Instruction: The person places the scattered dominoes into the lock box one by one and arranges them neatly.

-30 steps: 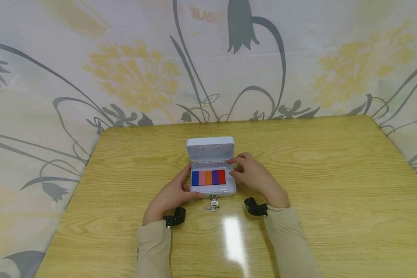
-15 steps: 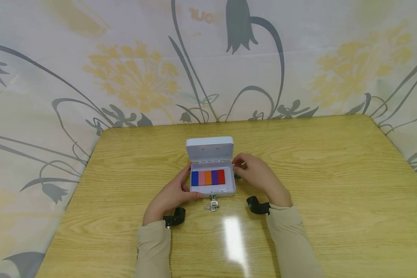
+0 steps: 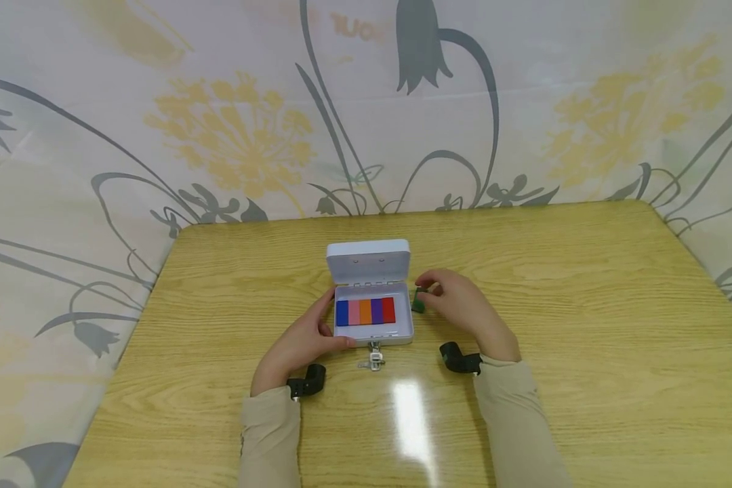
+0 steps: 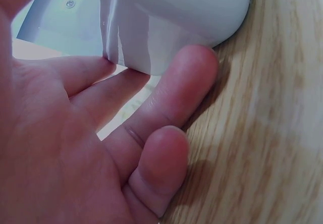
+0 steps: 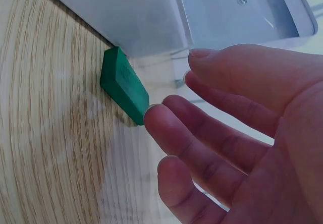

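A small white lidded box [image 3: 396,341] stands on the table with its lid [image 3: 369,263] raised. Inside lies a row of blue, pink, orange, purple and red blocks [image 3: 366,312]. My left hand [image 3: 299,342] holds the box at its left end, thumb at the front edge and a finger at the back corner. A green block [image 5: 123,85] sits on the table by the box's right wall. My right hand [image 3: 457,301] is just right of this green block, fingers loosely bent; in the right wrist view a fingertip is very near its end, and touching cannot be told.
A metal latch with a key [image 3: 375,358] hangs at the front of the box. The wooden table [image 3: 555,285] extends to both sides. Behind it hangs a floral cloth [image 3: 366,102]. Each wrist wears a black camera mount [image 3: 460,358].
My right hand has moved from the box's right rim rightward, off the box. The green block has come into view beside the box. My left hand has stayed in place.
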`<state>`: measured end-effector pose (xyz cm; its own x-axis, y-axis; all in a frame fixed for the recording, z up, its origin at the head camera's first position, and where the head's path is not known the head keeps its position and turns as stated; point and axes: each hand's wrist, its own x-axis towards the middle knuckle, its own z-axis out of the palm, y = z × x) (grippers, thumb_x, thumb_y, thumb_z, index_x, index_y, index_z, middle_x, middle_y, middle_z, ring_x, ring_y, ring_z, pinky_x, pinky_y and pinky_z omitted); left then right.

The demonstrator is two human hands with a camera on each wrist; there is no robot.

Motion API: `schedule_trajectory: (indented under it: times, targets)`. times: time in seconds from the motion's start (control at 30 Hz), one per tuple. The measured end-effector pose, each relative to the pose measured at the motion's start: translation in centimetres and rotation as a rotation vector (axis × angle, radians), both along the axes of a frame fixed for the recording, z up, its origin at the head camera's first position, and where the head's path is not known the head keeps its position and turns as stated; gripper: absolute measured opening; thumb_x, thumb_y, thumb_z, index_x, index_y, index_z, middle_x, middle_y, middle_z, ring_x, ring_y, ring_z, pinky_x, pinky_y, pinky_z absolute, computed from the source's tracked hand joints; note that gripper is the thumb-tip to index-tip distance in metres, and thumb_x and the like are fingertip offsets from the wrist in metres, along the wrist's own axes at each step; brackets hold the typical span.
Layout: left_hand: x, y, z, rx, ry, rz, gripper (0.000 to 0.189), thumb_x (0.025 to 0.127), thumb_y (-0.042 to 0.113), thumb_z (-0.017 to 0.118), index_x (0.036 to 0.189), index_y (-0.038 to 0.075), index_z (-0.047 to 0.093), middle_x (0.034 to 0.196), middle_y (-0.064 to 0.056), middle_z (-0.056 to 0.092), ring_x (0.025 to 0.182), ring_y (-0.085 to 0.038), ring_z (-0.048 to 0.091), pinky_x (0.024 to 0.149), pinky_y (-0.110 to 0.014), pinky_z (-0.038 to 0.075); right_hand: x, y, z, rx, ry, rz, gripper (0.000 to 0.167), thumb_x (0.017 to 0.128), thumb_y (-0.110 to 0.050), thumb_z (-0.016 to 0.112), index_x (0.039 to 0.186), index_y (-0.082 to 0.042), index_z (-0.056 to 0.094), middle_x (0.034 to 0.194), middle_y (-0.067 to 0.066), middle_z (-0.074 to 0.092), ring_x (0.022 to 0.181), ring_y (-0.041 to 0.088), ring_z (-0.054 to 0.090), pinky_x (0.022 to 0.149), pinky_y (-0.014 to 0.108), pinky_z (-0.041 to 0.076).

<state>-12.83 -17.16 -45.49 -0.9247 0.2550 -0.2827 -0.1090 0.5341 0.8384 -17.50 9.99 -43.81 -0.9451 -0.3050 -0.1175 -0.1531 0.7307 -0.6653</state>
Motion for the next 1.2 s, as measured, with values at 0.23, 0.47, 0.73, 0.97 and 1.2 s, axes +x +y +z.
schedule_trajectory:
  times: [0.23, 0.47, 0.73, 0.97, 1.2]
  targets:
    - [0.0, 0.0, -0.1, 0.021, 0.003, -0.004, 0.100, 0.065, 0.033, 0.079, 0.142, 0.035, 0.016, 0.094, -0.006, 0.051, 0.064, -0.019, 0.050, 0.057, -0.031, 0.041, 0.0, 0.6, -0.3, -0.023, -0.017, 0.007, 0.029, 0.087, -0.021, 0.059, 0.113, -0.009, 0.058, 0.112, 0.007, 0.056, 0.091, 0.021, 0.055, 0.074, 0.036, 0.044]
    - [0.1, -0.1, -0.3, 0.001, 0.001, -0.001, 0.101, 0.063, 0.037, 0.080, 0.141, 0.036, 0.016, 0.090, -0.006, 0.051, 0.063, -0.018, 0.050, 0.058, -0.030, 0.041, 0.0, 0.7, -0.5, -0.020, -0.047, 0.024, 0.031, 0.087, -0.021, 0.059, 0.115, -0.007, 0.056, 0.114, 0.010, 0.053, 0.094, 0.024, 0.055, 0.077, 0.037, 0.044]
    - [0.1, -0.1, -0.1, 0.018, 0.000, -0.006, 0.101, 0.064, 0.036, 0.080, 0.142, 0.035, 0.015, 0.093, -0.006, 0.051, 0.063, -0.018, 0.050, 0.057, -0.031, 0.041, 0.0, 0.8, -0.6, -0.007, -0.056, 0.026, 0.036, 0.085, -0.022, 0.061, 0.117, -0.007, 0.055, 0.111, 0.010, 0.051, 0.094, 0.023, 0.054, 0.078, 0.038, 0.043]
    - [0.0, 0.0, 0.0, 0.004, 0.002, -0.001, 0.100, 0.065, 0.035, 0.079, 0.142, 0.035, 0.016, 0.092, -0.006, 0.051, 0.064, -0.019, 0.050, 0.057, -0.031, 0.041, -0.2, 0.7, -1.0, 0.005, -0.059, 0.024, 0.040, 0.082, -0.024, 0.064, 0.118, -0.009, 0.055, 0.106, 0.009, 0.048, 0.092, 0.022, 0.051, 0.076, 0.037, 0.042]
    - [0.0, 0.0, 0.0, 0.014, 0.000, 0.001, 0.100, 0.065, 0.034, 0.079, 0.142, 0.036, 0.016, 0.093, -0.006, 0.050, 0.064, -0.019, 0.049, 0.057, -0.031, 0.041, -0.1, 0.6, -1.2, 0.028, -0.056, 0.008, 0.041, 0.080, -0.026, 0.067, 0.117, -0.011, 0.055, 0.104, 0.009, 0.046, 0.088, 0.021, 0.049, 0.073, 0.035, 0.041]
